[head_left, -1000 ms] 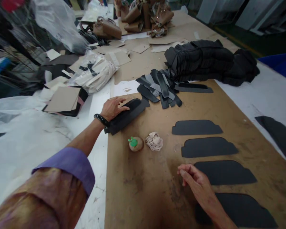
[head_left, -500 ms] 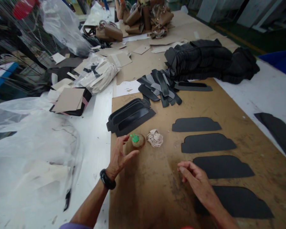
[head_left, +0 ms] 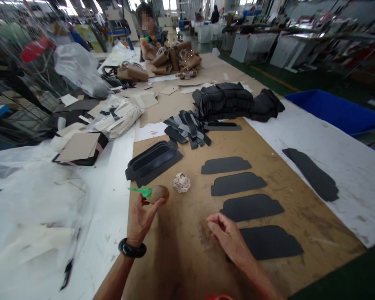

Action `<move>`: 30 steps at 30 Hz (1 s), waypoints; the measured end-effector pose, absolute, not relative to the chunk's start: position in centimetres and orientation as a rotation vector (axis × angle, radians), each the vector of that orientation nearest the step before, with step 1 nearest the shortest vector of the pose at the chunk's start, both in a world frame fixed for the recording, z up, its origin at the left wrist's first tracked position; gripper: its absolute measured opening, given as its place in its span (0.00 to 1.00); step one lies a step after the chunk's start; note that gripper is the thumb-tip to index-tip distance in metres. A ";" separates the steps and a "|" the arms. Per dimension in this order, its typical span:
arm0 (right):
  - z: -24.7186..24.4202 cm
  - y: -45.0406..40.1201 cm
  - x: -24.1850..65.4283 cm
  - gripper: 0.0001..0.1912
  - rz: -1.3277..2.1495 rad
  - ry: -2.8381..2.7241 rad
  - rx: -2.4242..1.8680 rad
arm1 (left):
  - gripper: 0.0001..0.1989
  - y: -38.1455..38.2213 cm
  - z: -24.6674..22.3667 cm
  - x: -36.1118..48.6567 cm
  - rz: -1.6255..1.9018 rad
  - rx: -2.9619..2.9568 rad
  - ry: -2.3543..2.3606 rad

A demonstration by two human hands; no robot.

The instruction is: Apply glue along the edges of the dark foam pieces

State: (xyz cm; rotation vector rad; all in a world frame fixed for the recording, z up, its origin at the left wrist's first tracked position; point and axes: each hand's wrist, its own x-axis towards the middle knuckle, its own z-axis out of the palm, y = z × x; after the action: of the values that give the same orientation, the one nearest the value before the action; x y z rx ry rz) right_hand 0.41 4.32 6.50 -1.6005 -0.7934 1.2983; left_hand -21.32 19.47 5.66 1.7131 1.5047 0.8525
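Observation:
My left hand (head_left: 143, 218), with a black bracelet at the wrist, holds a brownish bottle (head_left: 158, 194) with a green nozzle (head_left: 143, 191), tipped so the nozzle points left. Just right of the bottle lies a crumpled pale cloth (head_left: 181, 183). My right hand (head_left: 225, 233) has its fingers curled together over the brown board; whether anything is between them is too small to tell. Beside it, several flat black pieces (head_left: 253, 207) form a column. Behind my left hand, stacked black pieces (head_left: 156, 160) with raised rims lie at the board's left edge.
Black strips (head_left: 189, 127) are heaped beyond the board's middle, near a long stack of black pieces (head_left: 225, 100). A single black piece (head_left: 312, 173) lies on the white surface at right. Plastic bags cover the left side. A person stands behind brown bags (head_left: 175, 60).
My left hand has closed on the bottle and lifted and tipped it leftward. The head view has risen, showing more of the room. My right hand keeps its curled pose.

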 end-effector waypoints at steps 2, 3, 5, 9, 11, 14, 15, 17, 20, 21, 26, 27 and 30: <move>6.6 3.9 1.0 0.19 1.308 -0.669 -1.504 | 0.24 16.4 6.8 -19.7 0.831 1.546 1.441; 6.8 3.7 1.4 0.24 1.343 -0.589 -1.428 | 0.24 14.7 7.2 -18.5 0.818 1.462 1.384; 7.4 3.0 2.2 0.31 1.444 -0.462 -1.246 | 0.23 11.5 7.8 -15.4 0.797 1.348 1.232; 9.0 1.1 4.8 0.34 1.573 -0.387 -1.031 | 0.19 6.6 9.0 -8.5 0.752 1.290 1.025; 9.5 0.0 6.6 0.34 1.514 -0.338 -1.057 | 0.18 5.2 9.6 -5.6 0.751 1.258 0.966; 9.6 -1.4 9.9 0.27 1.403 -0.270 -1.119 | 0.17 4.2 10.4 -2.3 0.731 1.293 0.890; 9.6 -1.8 11.0 0.24 1.385 -0.247 -1.122 | 0.17 4.1 10.5 -1.4 0.714 1.313 0.860; 9.4 -2.3 13.1 0.21 1.378 -0.204 -1.114 | 0.17 3.9 10.6 0.4 0.683 1.319 0.800; 9.0 -2.5 15.9 0.19 1.379 -0.204 -1.117 | 0.18 3.7 10.3 3.1 0.693 1.249 0.762; 8.9 -2.4 16.7 0.19 1.380 -0.221 -1.122 | 0.19 3.7 10.3 3.9 0.702 1.225 0.764; 8.9 -1.0 19.2 0.23 1.419 -0.302 -1.158 | 0.19 5.0 10.3 6.4 0.746 1.193 0.845; 9.0 -0.5 19.4 0.25 1.423 -0.309 -1.174 | 0.20 5.5 10.2 6.6 0.750 1.189 0.857; 9.1 1.4 19.3 0.32 1.384 -0.332 -1.250 | 0.20 7.3 9.7 6.6 0.757 1.144 0.871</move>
State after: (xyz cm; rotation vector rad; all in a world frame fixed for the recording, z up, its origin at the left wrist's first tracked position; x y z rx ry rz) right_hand 19.25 1.41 9.11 -1.2505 -0.3325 1.3844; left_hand 6.56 7.32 9.73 1.1444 0.8706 0.7566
